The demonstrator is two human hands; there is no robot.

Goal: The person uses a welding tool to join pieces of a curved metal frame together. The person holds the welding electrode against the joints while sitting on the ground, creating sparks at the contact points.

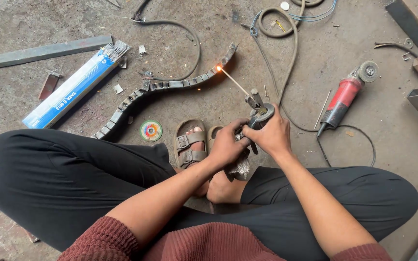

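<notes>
So the electrode holder sits right in front of the crossed legs, just above the sandalled foot, and both hands are wrapped on it. The right hand is closed around the holder's body from the right side, and the left hand is clamped tight on the handle end beside it, the two touching. The welding rod sticks out of the holder up and to the left, and its glowing tip is on the curved metal piece, an S-shaped strip of short segments lying flat on the concrete floor. Small cutting disc sits just beside the sandal. A blue box of rods lies to the left, well apart, and a red angle grinder rests off to the right with its cable looping behind.
</notes>
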